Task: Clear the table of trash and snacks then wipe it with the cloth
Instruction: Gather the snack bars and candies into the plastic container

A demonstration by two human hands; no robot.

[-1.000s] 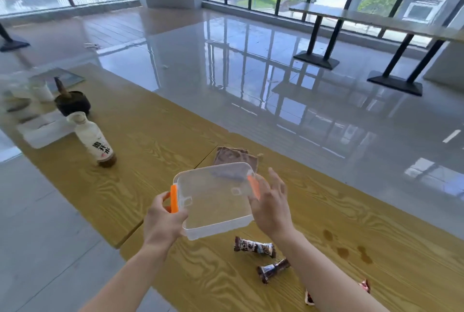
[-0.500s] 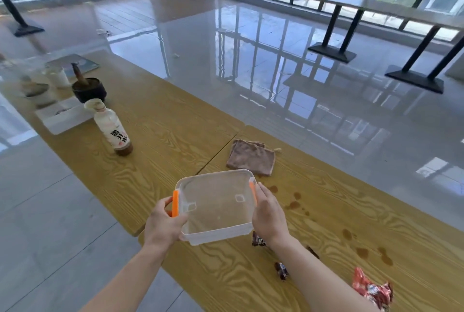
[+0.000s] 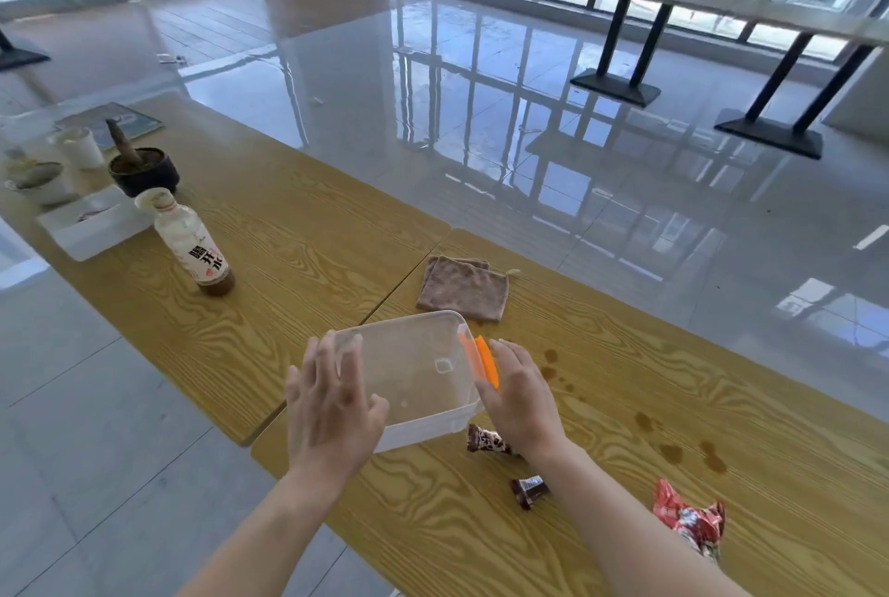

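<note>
Head view shows us, left to right, one bottle (image 3: 195,243), our left hand (image 3: 332,409) with fingers spread against one clear container (image 3: 413,370) on the table (image 3: 625,404), one brown cloth (image 3: 462,288) beyond, our right hand (image 3: 522,397) loosely open at its orange clip (image 3: 486,361), then three snack wrappers (image 3: 488,441).
</note>
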